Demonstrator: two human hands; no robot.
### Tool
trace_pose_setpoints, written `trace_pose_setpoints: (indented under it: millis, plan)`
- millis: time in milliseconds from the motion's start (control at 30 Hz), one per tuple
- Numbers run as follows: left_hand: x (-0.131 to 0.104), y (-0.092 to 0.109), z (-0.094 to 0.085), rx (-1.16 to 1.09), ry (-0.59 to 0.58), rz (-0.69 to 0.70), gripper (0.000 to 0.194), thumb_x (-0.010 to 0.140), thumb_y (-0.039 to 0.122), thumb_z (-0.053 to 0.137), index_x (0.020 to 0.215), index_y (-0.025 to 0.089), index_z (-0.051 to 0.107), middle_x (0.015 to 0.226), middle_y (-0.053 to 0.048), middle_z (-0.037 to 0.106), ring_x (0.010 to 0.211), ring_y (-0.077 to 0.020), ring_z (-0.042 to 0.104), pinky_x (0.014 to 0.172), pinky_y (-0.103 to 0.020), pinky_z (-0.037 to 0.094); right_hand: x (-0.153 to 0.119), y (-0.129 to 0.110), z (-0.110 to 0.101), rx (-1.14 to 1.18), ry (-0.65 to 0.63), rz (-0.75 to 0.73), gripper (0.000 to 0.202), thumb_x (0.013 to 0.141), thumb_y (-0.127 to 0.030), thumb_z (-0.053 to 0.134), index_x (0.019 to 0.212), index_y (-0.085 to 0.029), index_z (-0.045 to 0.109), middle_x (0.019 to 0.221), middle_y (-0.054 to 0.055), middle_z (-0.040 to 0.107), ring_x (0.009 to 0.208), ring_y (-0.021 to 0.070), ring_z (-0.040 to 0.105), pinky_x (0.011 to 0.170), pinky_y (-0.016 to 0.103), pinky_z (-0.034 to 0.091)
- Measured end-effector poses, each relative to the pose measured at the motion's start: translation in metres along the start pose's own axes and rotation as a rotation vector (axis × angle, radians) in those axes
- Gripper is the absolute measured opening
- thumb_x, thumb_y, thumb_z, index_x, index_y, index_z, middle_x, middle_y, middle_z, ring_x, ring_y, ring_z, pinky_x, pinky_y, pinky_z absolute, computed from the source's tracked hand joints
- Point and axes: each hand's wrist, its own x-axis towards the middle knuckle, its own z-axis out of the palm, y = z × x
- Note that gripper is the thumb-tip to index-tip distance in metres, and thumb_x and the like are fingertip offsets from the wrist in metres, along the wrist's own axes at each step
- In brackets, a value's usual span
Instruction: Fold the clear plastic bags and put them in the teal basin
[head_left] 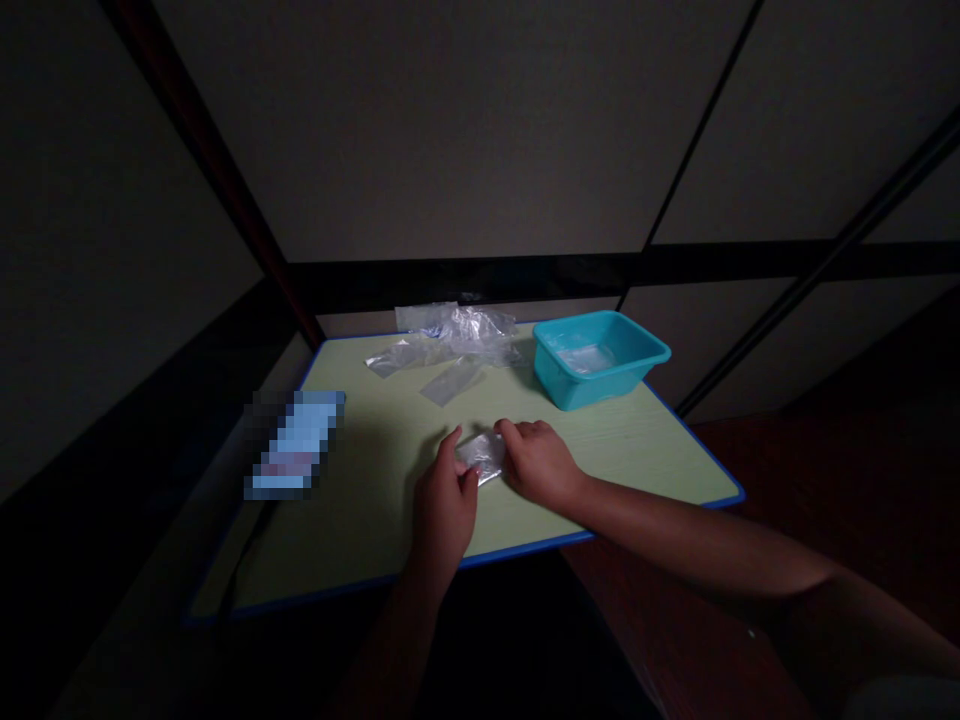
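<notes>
A small clear plastic bag (484, 455), creased and shiny, is stretched between my two hands just above the table's front half. My left hand (446, 500) pinches its left end, with the thumb and a finger at that edge. From the right, my right hand (541, 462) grips the other end, fingers curled over it. Behind them, several clear plastic bags (472, 330) lie in a loose, crumpled pile along the back of the table. One flat bag (452, 380) rests at the pile's near side.
A turquoise plastic basin (600, 385) stands at the table's back right, with clear plastic inside. At the left edge is a phone-like object (296, 445), blurred out, with a dark strap below. The pale table (360, 540) has a blue rim; panelled walls rise behind.
</notes>
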Motion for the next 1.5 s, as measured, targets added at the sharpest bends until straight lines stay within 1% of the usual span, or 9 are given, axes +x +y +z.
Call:
trace_pose_setpoints:
  millis: [267,467,567,667,767,867,1067,1400,1500]
  plan:
    - [0.004,0.011,-0.001,0.298,-0.016,0.041,0.039,0.082,0.011,0.055,0.120,0.018,0.056,0.078,-0.004,0.069,0.070,-0.0190,0.064,0.066,-0.028,0.047,0.001,-0.002,0.001,-0.063,-0.096,0.041,0.030,0.085,-0.023,0.045,0.114,-0.016,0.047,0.091,0.013,0.068,0.082,0.0266,0.063,0.071,0.034,0.040]
    - [0.007,0.013,-0.001,0.544,-0.030,0.091,0.028,0.083,0.013,0.052,0.110,0.017,0.062,0.085,-0.008,0.070,0.079,-0.0235,0.065,0.070,-0.031,0.047,0.000,-0.002,0.001,-0.068,-0.057,0.048,0.027,0.085,-0.022,0.049,0.111,-0.016,0.049,0.091,0.013,0.067,0.090,0.0281,0.061,0.074,0.035,0.039]
    - [0.005,0.017,-0.002,0.616,-0.006,0.146,0.028,0.083,0.014,0.054,0.109,0.016,0.063,0.092,-0.010,0.070,0.088,-0.0264,0.064,0.077,-0.035,0.047,0.000,-0.002,0.003,-0.061,-0.050,0.053,0.025,0.086,-0.022,0.048,0.110,-0.016,0.049,0.092,0.012,0.067,0.089,0.0274,0.060,0.073,0.035,0.039]
    - [-0.002,0.026,-0.001,0.650,0.036,0.256,0.034,0.084,0.016,0.054,0.117,0.013,0.060,0.110,-0.016,0.066,0.106,-0.0306,0.059,0.091,-0.045,0.044,0.000,-0.002,0.003,-0.047,-0.047,0.045,0.024,0.088,-0.025,0.048,0.110,-0.016,0.048,0.094,0.012,0.067,0.090,0.0269,0.059,0.074,0.035,0.038]
    - [-0.013,0.030,0.002,0.617,-0.067,0.433,0.041,0.089,0.021,0.049,0.129,0.013,0.052,0.134,-0.016,0.055,0.128,-0.0294,0.045,0.108,-0.053,0.026,0.001,-0.002,0.002,-0.037,-0.056,0.035,0.019,0.091,-0.026,0.046,0.106,-0.016,0.049,0.096,0.012,0.066,0.093,0.0264,0.058,0.075,0.035,0.038]
    - [-0.020,0.027,0.003,0.599,-0.242,0.511,0.046,0.094,0.031,0.041,0.136,0.013,0.044,0.146,-0.013,0.042,0.138,-0.0247,0.032,0.114,-0.054,0.015,0.002,-0.003,0.002,-0.035,-0.064,0.060,0.018,0.094,-0.027,0.041,0.105,-0.015,0.048,0.093,0.013,0.067,0.095,0.0267,0.057,0.076,0.035,0.038]
    - [-0.020,0.017,0.003,0.674,-0.378,0.467,0.075,0.088,0.058,0.040,0.142,0.006,0.034,0.151,-0.018,0.030,0.142,-0.0283,0.023,0.114,-0.057,0.010,0.003,-0.007,0.005,-0.060,-0.051,0.078,0.019,0.095,-0.028,0.039,0.106,-0.015,0.047,0.088,0.011,0.067,0.089,0.0259,0.060,0.076,0.036,0.038]
    - [-0.017,0.000,-0.016,0.804,-0.310,0.329,0.058,0.095,0.045,0.031,0.142,0.011,0.037,0.151,-0.014,0.030,0.141,-0.0261,0.025,0.113,-0.055,0.018,0.001,-0.011,0.000,-0.080,-0.086,0.089,0.025,0.090,-0.020,0.043,0.113,-0.014,0.049,0.096,0.013,0.066,0.092,0.0259,0.059,0.077,0.035,0.040]
    - [-0.017,0.001,-0.017,0.789,-0.310,0.324,0.060,0.094,0.047,0.031,0.142,0.011,0.037,0.151,-0.014,0.029,0.142,-0.0260,0.024,0.113,-0.057,0.017,-0.003,-0.010,0.000,-0.061,0.025,0.036,0.030,0.091,-0.019,0.041,0.119,-0.014,0.051,0.110,0.018,0.061,0.102,0.0271,0.055,0.083,0.038,0.039]
